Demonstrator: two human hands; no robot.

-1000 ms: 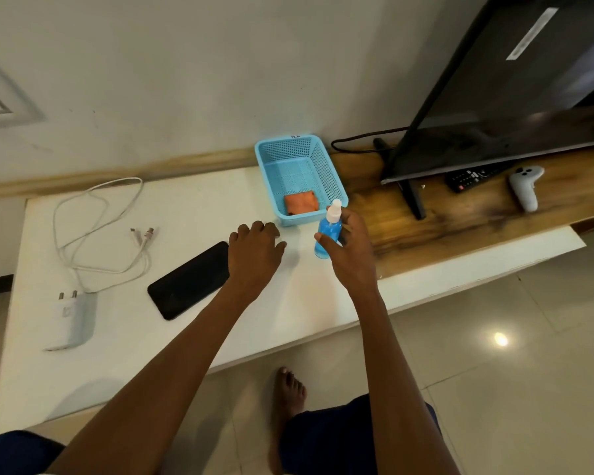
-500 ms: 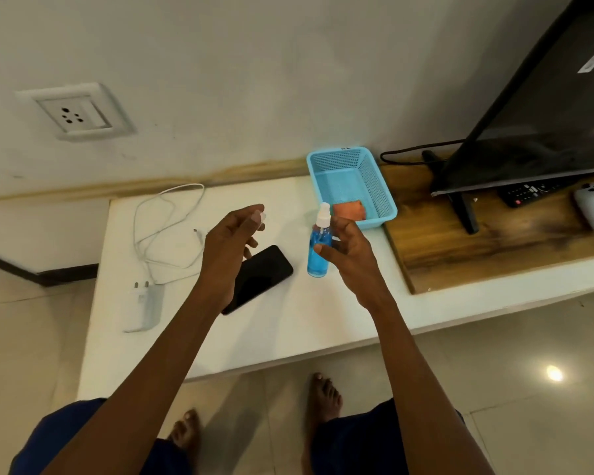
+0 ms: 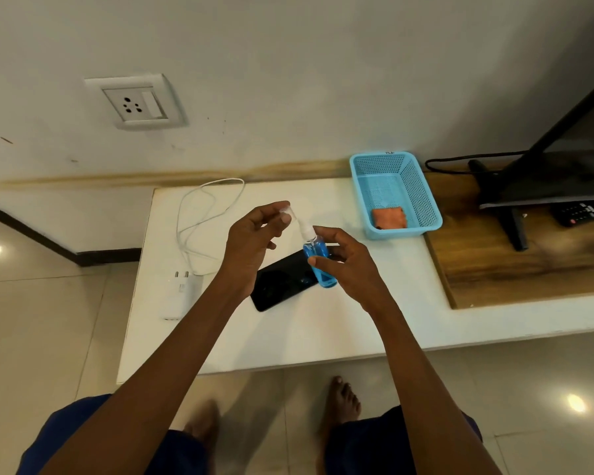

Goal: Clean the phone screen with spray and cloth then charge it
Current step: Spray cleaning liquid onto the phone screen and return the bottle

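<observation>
No text, brand or number can be read. The white charger (image 3: 180, 296) at the near left of the bench (image 3: 323, 330) carries small grey print, too small to make out. A small dark mark sits on the far rim of the blue basket (image 3: 390, 153), illegible. The buttons of the remote (image 3: 583, 212) at the far right show no readable signs.

A plain off-white wall (image 3: 288, 63) fills the upper frame, with a white socket plate (image 3: 136, 101) at upper left. Below it runs a low white ledge (image 3: 288, 337), with a wooden board (image 3: 515, 265) at right carrying a dark television (image 3: 556, 180). Glossy beige floor tiles (image 3: 42, 320) catch bright ceiling-light reflections at lower right and far left.
</observation>
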